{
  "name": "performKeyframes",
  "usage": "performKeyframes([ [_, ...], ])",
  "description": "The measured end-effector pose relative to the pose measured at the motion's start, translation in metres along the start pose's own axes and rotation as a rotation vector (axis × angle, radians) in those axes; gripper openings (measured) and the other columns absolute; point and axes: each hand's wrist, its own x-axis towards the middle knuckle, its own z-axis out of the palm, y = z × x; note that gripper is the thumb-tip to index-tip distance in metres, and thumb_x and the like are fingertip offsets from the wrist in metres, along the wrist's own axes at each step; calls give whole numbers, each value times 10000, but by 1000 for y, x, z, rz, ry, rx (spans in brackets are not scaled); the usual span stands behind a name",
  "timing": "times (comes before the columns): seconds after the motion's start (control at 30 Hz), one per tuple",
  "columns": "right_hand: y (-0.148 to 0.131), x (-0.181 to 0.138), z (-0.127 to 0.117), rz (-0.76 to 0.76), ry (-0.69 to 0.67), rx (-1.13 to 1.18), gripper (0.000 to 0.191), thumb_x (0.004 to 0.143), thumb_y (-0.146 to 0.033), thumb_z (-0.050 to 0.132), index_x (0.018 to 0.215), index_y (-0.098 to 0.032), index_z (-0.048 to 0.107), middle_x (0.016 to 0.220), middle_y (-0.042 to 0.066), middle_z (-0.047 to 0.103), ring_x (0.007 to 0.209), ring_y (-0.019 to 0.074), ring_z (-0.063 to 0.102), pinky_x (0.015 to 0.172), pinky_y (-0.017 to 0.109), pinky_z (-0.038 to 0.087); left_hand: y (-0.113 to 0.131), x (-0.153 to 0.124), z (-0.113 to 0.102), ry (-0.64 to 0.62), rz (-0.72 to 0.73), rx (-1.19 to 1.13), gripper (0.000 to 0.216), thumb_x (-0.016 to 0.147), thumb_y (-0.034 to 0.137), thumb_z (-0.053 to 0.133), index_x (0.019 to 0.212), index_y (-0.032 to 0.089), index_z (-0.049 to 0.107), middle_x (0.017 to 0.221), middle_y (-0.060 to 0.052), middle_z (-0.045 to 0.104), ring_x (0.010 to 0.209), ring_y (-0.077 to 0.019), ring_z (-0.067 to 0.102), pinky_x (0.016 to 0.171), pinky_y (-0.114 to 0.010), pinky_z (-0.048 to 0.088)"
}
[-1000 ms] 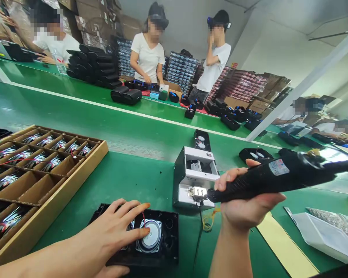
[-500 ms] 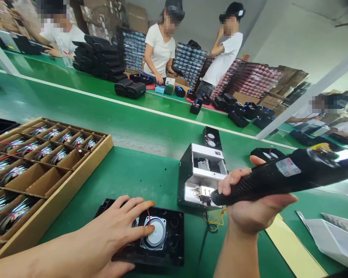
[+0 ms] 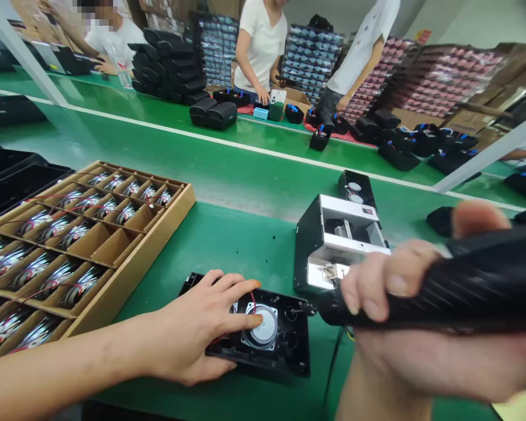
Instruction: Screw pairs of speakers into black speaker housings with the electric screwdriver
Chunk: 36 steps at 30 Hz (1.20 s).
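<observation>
A black plastic speaker housing [image 3: 297, 354] lies on the green bench with a round silver speaker [image 3: 266, 325] in it. My left hand [image 3: 206, 327] holds the housing, fingers stretched across its top and thumb at the near edge. Its index fingertip rests on the speaker, beside a red wire. My right hand [image 3: 398, 292], blurred, is wrapped round a black electric screwdriver [image 3: 477, 286] held nearly level. The screwdriver's bit points left over the housing's right end; whether it touches is unclear. Behind it stands a silver and black screw feeder [image 3: 344, 254], partly covered by my right hand.
A divided cardboard box [image 3: 158, 240] of wired speakers stands at left, several cells bare. Another black speaker housing [image 3: 368, 190] sits behind the feeder. A dark cable [image 3: 333, 365] runs down the bench. Across the bench are co-workers, stacked black cases [image 3: 166, 70] and a slanted white post [image 3: 495, 149].
My right hand has brought the screwdriver's tip from the screw feeder down and left to the housing's right end. My left hand stays on the housing. The view has shifted.
</observation>
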Motion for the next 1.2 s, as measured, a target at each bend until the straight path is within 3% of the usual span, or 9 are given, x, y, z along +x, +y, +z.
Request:
performKeyframes([
  [0.17, 41, -5, 28, 23, -61, 126, 671, 933, -826, 458, 1326, -310, 629, 651, -74, 589, 402, 105, 489, 378, 245, 419, -3, 1, 1, 3, 27, 25, 705, 810, 317, 769, 1484, 377, 573, 1666, -142, 400, 1426, -456, 472, 1109, -671, 395],
  [0.4, 70, -9, 21, 1, -119, 131, 634, 968, -784, 442, 1328, -298, 631, 692, -41, 597, 415, 115, 513, 358, 264, 378, -7, 0, 7, 32, 61, 53, 656, 874, 370, 744, 1504, 374, 561, 1680, -131, 372, 1419, -453, 466, 1075, -660, 408],
  [0.63, 81, -5, 19, 13, -138, 158, 640, 940, -796, 491, 1316, -308, 662, 682, -31, 589, 405, 127, 514, 336, 286, 362, -6, 0, 6, 53, 74, 76, 636, 884, 363, 735, 1499, 366, 572, 1672, -130, 389, 1411, -439, 477, 1067, -629, 420],
  [0.77, 83, -7, 20, -17, -155, 164, 530, 1000, -698, 462, 1297, -310, 666, 686, -26, 594, 402, 127, 513, 334, 293, 366, -5, 2, 6, 63, 78, 75, 632, 864, 345, 751, 1476, 354, 595, 1662, -122, 404, 1394, -438, 499, 1057, -612, 433],
  [0.87, 85, -8, 18, -22, -173, 177, 411, 1020, -653, 465, 1037, -292, 661, 715, -20, 602, 433, 118, 535, 360, 284, 387, -5, 2, 6, 67, 73, 72, 632, 851, 350, 763, 1463, 358, 604, 1670, -112, 398, 1400, -432, 494, 1065, -603, 431],
  [0.97, 88, -8, 17, -25, -185, 171, 477, 1015, -707, 433, 873, -274, 575, 719, -20, 603, 443, 110, 538, 373, 278, 399, -6, 2, 6, 57, 84, 87, 631, 871, 369, 747, 1481, 358, 586, 1682, -115, 384, 1408, -435, 483, 1065, -615, 423],
  [1.13, 92, -9, 17, -17, -184, 195, 455, 1031, -682, 420, 906, -281, 595, 731, -19, 612, 452, 109, 542, 385, 276, 411, -4, 3, 6, 62, 56, 56, 618, 865, 328, 746, 1462, 362, 593, 1685, -98, 378, 1426, -410, 468, 1096, -607, 402],
  [1.2, 93, -9, 17, -23, -193, 197, 455, 1032, -686, 412, 1004, -289, 634, 724, -19, 612, 443, 112, 535, 376, 277, 404, -3, 3, 6, 61, 44, 43, 626, 844, 325, 766, 1448, 366, 606, 1682, -92, 383, 1414, -408, 477, 1097, -603, 406],
])
